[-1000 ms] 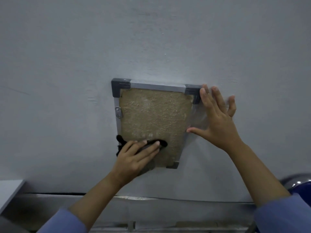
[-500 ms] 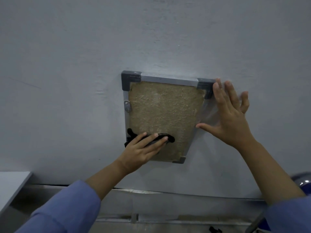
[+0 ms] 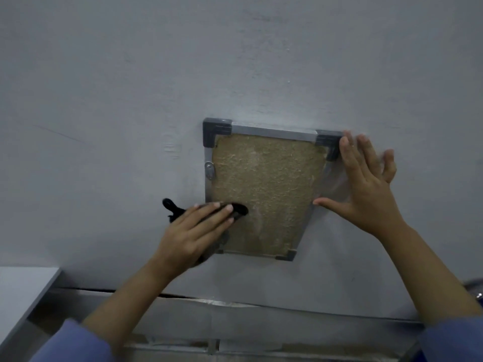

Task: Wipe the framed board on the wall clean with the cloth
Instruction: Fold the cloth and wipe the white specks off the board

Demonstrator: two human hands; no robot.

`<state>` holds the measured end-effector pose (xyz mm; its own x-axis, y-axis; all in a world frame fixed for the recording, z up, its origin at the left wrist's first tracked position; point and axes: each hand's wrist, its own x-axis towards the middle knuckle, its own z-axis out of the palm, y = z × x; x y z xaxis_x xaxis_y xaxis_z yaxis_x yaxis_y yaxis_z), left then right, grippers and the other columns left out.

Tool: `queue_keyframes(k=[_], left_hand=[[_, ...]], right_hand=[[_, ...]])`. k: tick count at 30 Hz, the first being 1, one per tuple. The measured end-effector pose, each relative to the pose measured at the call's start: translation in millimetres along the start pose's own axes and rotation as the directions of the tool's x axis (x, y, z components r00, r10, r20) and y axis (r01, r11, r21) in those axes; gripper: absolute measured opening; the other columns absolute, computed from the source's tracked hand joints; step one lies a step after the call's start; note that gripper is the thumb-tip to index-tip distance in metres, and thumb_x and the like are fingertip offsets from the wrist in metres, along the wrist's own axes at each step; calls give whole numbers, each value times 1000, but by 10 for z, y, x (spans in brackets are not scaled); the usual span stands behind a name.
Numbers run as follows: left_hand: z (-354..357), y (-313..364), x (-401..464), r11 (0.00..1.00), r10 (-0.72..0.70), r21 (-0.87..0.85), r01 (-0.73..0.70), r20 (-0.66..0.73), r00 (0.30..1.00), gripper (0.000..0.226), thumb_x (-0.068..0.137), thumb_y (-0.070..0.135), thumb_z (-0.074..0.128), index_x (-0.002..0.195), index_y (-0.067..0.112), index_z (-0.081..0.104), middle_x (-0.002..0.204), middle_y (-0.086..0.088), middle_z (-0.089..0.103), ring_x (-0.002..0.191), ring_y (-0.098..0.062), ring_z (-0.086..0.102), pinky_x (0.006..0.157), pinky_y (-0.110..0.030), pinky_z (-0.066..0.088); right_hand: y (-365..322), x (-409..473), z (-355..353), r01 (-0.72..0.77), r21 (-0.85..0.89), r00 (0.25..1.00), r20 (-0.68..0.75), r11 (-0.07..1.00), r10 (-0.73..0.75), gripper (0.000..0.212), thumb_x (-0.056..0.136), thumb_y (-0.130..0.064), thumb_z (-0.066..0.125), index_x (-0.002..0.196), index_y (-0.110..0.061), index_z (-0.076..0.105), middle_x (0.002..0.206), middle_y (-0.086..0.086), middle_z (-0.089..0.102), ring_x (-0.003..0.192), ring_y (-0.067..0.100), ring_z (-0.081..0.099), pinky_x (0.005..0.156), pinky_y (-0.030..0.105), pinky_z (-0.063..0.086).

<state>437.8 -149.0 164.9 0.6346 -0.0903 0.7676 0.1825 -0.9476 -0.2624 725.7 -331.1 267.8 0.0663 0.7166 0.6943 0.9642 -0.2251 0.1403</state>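
Framed board (image 3: 264, 189) on grey wall (image 3: 130, 100), both hands on it.
Left hand (image 3: 190, 236) presses black cloth (image 3: 237, 209) flat against board's lower-left edge, fingers straight. Right hand (image 3: 366, 184) spread flat over right frame edge, thumb touching the frame.

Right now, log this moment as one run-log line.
left hand: presses black cloth on framed board, lower left | right hand: flat, steadying right frame edge | wipe: unfinished

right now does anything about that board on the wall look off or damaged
Nothing looks broken. The framed board seems narrower at the bottom, possibly tilt or lens. A hazy smear shows by the right hand. The left hand presses the black cloth low on it.
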Motion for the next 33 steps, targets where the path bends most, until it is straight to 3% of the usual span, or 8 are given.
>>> queue_keyframes(k=[5, 9, 16, 22, 24, 27, 30, 33], left_hand=[[151, -79, 28, 998, -9, 68, 14, -67, 998, 37, 87, -1, 61, 123, 9, 62, 134, -8, 53, 115, -25, 56, 96, -42, 48], [341, -21, -86, 998, -29, 48, 36, -136, 990, 30, 91, 2, 57, 119, 10, 65, 128, -4, 57, 112, -22, 56, 94, -39, 48], [439, 140, -295, 998, 55, 43, -54, -21, 998, 32, 101, 7, 41, 104, 10, 73, 110, -3, 70, 89, -22, 71, 77, -40, 58], [284, 191, -380, 997, 75, -34, -71, 137, 988, 29, 97, 12, 46, 99, 8, 76, 110, -7, 71, 88, -26, 70, 79, -36, 56], [193, 278, -426, 996, -20, -80, 35, 175, 984, 28, 94, 12, 49, 109, 9, 72, 113, -10, 68, 91, -28, 67, 78, -38, 56], [7, 458, -333, 865, -458, -180, 468, 98, 884, 27, 92, 19, 56, 114, 32, 68, 122, -4, 62, 96, -22, 61, 80, -37, 54], [-130, 584, -150, 792, -588, -256, 555, -74, 805, 24, 85, 5, 63, 107, 9, 72, 129, -18, 57, 92, -26, 56, 86, -24, 44], [-266, 691, 16, 648, -733, -382, 659, -78, 676, 31, 78, 1, 73, 108, 11, 70, 127, -6, 59, 93, -18, 54, 88, -10, 40]], right_hand=[[13, 5, 16, 5, 6, 1000, -9, 1000, -5, 104, 75, -68, 50, 151, -23, -4, 158, -6, 2, 146, 14, -7, 112, 47, -10], [35, 2, 45, 17, 10, 999, -30, 1000, -16, 103, 76, -69, 50, 151, -22, -3, 158, -6, 3, 146, 15, -6, 112, 46, -12], [61, 2, 85, 32, 9, 998, -60, 999, -31, 104, 75, -69, 52, 151, -23, -4, 158, -6, 2, 146, 15, -6, 112, 42, -16], [51, -7, 59, 27, 1, 998, -50, 1000, -27, 105, 75, -69, 51, 151, -22, -4, 159, -3, 4, 146, 15, -6, 112, 44, -15], [34, -11, 44, 12, 17, 999, -31, 1000, -11, 105, 74, -68, 51, 151, -23, -5, 159, -1, 5, 146, 15, -7, 112, 48, -11], [-39, -29, 0, 2, 26, 999, -35, 1000, -1, 103, 75, -64, 51, 151, -18, -1, 158, 6, 9, 146, 16, -5, 111, 57, -2], [-265, -122, -26, -134, 110, 980, -135, 985, 148, 92, 80, -45, 60, 149, -9, 11, 156, 16, 13, 145, 26, 5, 111, 60, 7], [-803, -332, -3, -229, 362, 852, -374, 904, 366, 61, 87, -18, 60, 139, 3, 35, 145, 25, 33, 137, 33, 28, 112, 50, 26]])
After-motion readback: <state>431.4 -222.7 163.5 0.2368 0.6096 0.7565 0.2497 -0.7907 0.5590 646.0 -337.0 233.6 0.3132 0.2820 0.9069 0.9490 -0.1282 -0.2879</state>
